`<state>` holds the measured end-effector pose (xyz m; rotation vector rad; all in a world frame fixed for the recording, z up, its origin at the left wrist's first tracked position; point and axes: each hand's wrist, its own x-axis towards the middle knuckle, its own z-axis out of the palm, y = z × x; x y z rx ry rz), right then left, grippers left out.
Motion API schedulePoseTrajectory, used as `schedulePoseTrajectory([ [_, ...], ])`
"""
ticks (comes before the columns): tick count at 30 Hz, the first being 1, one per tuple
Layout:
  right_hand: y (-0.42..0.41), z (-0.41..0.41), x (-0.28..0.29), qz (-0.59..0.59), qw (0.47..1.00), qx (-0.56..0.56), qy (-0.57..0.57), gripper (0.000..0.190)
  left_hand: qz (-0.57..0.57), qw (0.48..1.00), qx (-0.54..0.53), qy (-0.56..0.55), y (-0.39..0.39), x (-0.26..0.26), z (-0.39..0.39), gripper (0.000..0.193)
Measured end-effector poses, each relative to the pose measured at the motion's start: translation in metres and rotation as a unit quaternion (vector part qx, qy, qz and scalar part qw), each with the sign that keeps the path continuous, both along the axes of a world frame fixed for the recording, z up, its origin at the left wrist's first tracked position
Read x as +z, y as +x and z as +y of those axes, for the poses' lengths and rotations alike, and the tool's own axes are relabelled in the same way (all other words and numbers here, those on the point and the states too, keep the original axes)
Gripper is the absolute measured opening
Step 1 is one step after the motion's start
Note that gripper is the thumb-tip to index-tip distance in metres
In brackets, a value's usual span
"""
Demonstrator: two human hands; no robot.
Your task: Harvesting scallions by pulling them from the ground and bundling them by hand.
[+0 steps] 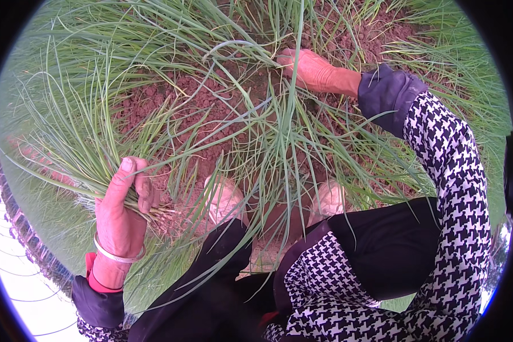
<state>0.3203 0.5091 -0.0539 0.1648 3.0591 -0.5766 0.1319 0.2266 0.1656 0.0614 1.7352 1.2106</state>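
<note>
My left hand (pixel 126 196) is closed round a bundle of green onion seedlings (pixel 89 158), their leaves fanning up and to the left. Pale stem bases and thin roots (pixel 166 216) stick out on the right side of that fist. At the upper middle, my right hand (pixel 303 70) is down close to the reddish soil, its curled fingers at the base of a growing clump of onion plants (pixel 288 115). The fingertips are partly hidden, so whether they grip the stems cannot be told. Long leaves from this clump hang towards my legs.
Crumbly reddish soil (pixel 201 124) shows between the plants. My two pale, soil-marked shoes (pixel 224 199) stand behind the leaves. Dense rows of onion plants (pixel 124 38) rise at the upper left, with more greenery (pixel 466 64) at the right. Loose leaves lie across my dark trousers.
</note>
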Motion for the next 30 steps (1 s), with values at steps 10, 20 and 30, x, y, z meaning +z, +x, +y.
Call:
schedulePoseTrajectory([
  [10, 0.002, -0.007, -0.002, 0.025, 0.989, -0.121, -0.078, 0.018, -0.005, 1.000, -0.005, 0.001, -0.007, -0.002, -0.008, 0.023],
  [20, 0.016, -0.005, 0.014, -0.027, 0.971, -0.158, -0.179, 0.020, -0.014, 0.999, -0.026, -0.013, -0.012, -0.007, 0.002, 0.022],
  [30, 0.022, -0.023, 0.015, -0.071, 0.983, -0.074, -0.155, 0.022, -0.010, 0.999, -0.016, -0.033, -0.007, -0.011, 0.013, 0.022],
])
